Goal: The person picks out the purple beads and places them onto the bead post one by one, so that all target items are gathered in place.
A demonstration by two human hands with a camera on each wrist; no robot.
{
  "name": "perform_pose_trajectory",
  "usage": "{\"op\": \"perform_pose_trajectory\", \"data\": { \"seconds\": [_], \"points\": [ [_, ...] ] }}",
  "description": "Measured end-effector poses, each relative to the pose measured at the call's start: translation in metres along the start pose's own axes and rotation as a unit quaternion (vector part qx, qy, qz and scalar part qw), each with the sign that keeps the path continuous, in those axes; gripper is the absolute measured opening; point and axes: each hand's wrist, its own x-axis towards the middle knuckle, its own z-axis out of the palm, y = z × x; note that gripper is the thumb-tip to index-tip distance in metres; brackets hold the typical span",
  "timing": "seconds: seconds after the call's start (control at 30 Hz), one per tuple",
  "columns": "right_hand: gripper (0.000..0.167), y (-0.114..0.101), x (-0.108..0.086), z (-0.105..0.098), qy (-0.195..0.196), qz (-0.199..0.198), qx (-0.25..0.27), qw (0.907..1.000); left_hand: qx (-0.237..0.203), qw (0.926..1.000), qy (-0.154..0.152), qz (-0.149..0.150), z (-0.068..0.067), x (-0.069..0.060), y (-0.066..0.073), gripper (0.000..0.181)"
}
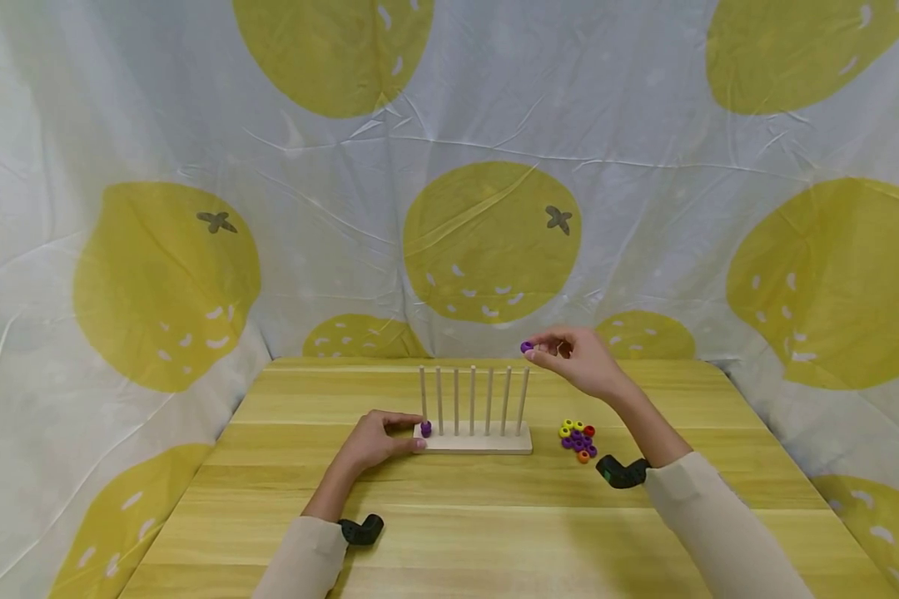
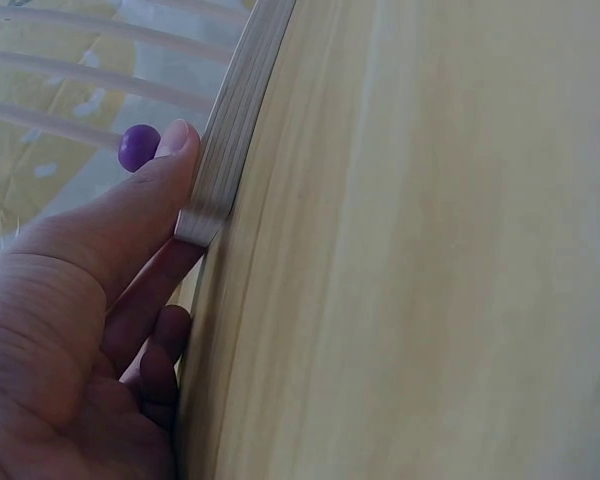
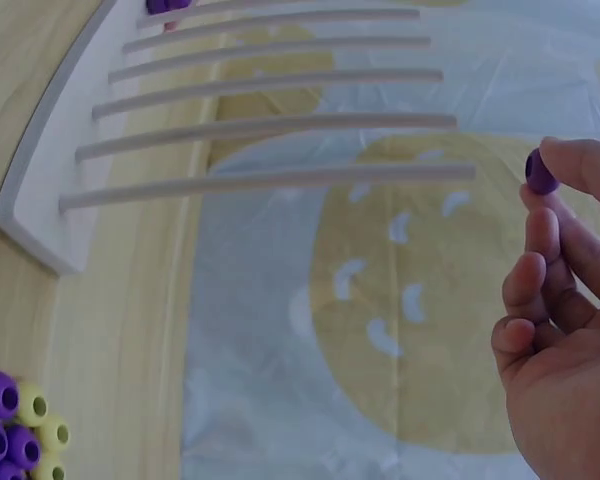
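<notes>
A wooden base [image 1: 472,446] carries several upright pegs in a row. Purple beads [image 1: 425,429] sit low on the leftmost peg. My left hand [image 1: 378,441] grips the left end of the base, its thumb on the front edge; in the left wrist view the hand [image 2: 90,270] holds the board's end [image 2: 230,130] beside a purple bead [image 2: 139,148]. My right hand [image 1: 580,362] pinches a purple bead [image 1: 527,347] just above the rightmost peg's tip, not touching it. In the right wrist view that bead [image 3: 542,172] is between thumb and fingertip, apart from the nearest peg [image 3: 280,182].
Right of the base, a cluster of loose beads [image 1: 578,444] in purple, yellow, red and orange lies on the wooden table [image 1: 464,524]. A curtain [image 1: 330,249] with yellow fruit prints hangs behind the table. Each wrist carries a black device [image 1: 622,472].
</notes>
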Motion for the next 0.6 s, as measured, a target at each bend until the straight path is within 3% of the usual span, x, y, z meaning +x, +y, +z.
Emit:
{"op": "perform_pose_trajectory", "data": {
  "seconds": [0.6],
  "points": [
    [0.023, -0.026, 0.024, 0.036, -0.028, -0.041, 0.022, 0.9985, 0.000, 1.0000, -0.002, 0.003, 0.000, 0.000, -0.002, 0.045]
  ]
}}
